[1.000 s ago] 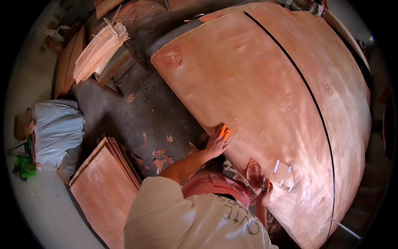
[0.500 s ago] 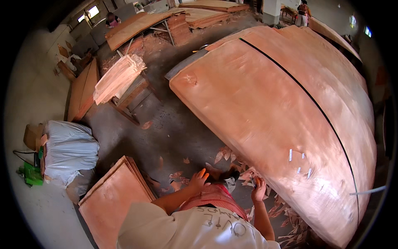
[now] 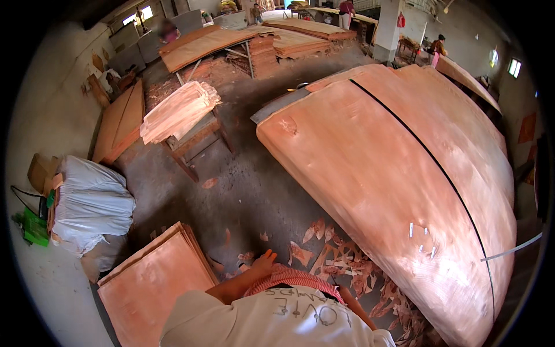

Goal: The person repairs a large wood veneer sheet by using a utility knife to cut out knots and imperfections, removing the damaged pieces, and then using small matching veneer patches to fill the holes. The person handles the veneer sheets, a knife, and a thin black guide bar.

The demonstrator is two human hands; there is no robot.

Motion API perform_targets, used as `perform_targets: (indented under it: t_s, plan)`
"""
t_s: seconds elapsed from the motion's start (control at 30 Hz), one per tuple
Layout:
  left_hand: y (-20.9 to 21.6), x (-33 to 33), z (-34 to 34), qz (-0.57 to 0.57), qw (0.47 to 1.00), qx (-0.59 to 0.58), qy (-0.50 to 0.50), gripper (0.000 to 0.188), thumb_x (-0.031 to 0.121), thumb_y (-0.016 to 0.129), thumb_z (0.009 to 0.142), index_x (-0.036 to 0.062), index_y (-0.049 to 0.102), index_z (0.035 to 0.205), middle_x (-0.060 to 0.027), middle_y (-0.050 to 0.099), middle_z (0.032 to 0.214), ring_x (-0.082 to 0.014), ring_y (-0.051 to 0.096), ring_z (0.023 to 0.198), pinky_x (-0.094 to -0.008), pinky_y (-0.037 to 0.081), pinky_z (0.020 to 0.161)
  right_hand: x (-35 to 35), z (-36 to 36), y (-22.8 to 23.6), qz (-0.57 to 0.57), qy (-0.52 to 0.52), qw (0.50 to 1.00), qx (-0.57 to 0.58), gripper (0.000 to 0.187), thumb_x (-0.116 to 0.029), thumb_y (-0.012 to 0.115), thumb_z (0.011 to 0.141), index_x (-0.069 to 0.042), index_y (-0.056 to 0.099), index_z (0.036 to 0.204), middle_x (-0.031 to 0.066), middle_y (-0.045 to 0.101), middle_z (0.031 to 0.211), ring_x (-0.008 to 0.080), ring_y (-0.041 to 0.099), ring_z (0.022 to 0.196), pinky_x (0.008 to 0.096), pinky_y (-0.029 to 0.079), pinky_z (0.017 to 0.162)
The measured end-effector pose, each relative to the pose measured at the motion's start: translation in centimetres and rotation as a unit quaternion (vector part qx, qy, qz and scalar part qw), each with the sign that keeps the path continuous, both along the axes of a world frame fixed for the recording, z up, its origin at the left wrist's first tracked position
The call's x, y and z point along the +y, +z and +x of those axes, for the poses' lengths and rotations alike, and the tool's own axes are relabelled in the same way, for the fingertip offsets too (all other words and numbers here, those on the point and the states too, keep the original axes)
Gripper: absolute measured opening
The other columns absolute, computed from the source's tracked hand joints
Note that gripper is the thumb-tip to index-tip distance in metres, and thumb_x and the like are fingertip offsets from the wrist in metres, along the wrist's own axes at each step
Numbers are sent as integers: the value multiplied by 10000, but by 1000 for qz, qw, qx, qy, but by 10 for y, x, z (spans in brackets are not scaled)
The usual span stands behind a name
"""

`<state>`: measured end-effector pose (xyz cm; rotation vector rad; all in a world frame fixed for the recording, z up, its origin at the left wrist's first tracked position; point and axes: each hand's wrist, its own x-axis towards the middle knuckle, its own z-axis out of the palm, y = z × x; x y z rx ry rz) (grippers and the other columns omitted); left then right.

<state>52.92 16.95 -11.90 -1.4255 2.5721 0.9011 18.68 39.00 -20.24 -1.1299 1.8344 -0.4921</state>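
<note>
My left hand (image 3: 265,264) hangs in front of the red checked apron (image 3: 283,276), holding nothing that I can see; its fingers are loosely stretched out. At the apron's right side my right hand (image 3: 341,291) is lowered, its fingers mostly hidden, so I cannot make out whether anything is in it. To the right lies a large stack of reddish wood veneer sheets (image 3: 370,156), with a black strip (image 3: 428,144) running across its top. Several small white slips (image 3: 411,230) lie on the near part. Neither hand touches the stack.
Torn veneer scraps (image 3: 347,266) litter the floor beside the stack. At my left stands a smaller veneer pile (image 3: 156,289); beyond it is a white-covered bundle (image 3: 92,194). A wooden stand carries pale veneer strips (image 3: 180,111). Other people (image 3: 346,13) are far back.
My right hand, raised at the stack's edge with a small dark object before, has dropped back beside the apron. My left hand has moved slightly left and down. The view has tilted up, showing more background.
</note>
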Motion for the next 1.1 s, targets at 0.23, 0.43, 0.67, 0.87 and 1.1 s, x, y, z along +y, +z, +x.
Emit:
perform_targets:
  t_s: [0.23, 0.43, 0.67, 0.87, 1.1]
  plan:
    - [-8, -82, 63, 48, 998, 40, 27, 564, 419, 503, 843, 77, 407, 1280, -175, 308, 1385, -348, 411, 1189, -411, 383, 946, -104, 65, 8, 127, 69, 986, 83, 298, -251, 526, 814, -31, 611, 996, 200, 631, 934, 342, 614, 851, 425, 473, 740]
    - [-23, -153, 205, 57, 994, 22, 90, 563, 400, 491, 855, 54, 394, 1289, -191, 339, 1359, -344, 395, 1203, -404, 365, 964, -219, 148, 14, 175, 145, 965, 134, 302, -271, 526, 811, -39, 627, 975, 194, 637, 917, 323, 622, 840, 420, 475, 743]
    - [-30, -237, 327, 58, 973, 31, 222, 550, 406, 498, 845, 42, 443, 1254, -201, 429, 1284, -336, 422, 1174, -398, 348, 965, -338, 178, 2, 160, 151, 964, 152, 388, -390, 547, 787, -71, 642, 987, 184, 644, 917, 329, 625, 825, 419, 475, 753]
    - [-39, -267, 361, 85, 947, 49, 307, 493, 360, 547, 838, 31, 491, 1201, -195, 488, 1226, -340, 480, 1117, -392, 379, 942, -475, 226, -1, 128, 284, 935, 167, 472, -505, 546, 784, -97, 599, 1016, 152, 644, 870, 347, 614, 815, 424, 471, 740]
    - [-57, -361, 389, 147, 942, -3, 301, 496, 403, 513, 845, 35, 532, 1177, -195, 516, 1200, -340, 482, 1113, -381, 384, 940, -650, 291, 17, 135, 218, 962, 91, 424, -483, 574, 750, -132, 649, 977, 125, 656, 819, 291, 634, 785, 403, 479, 699]
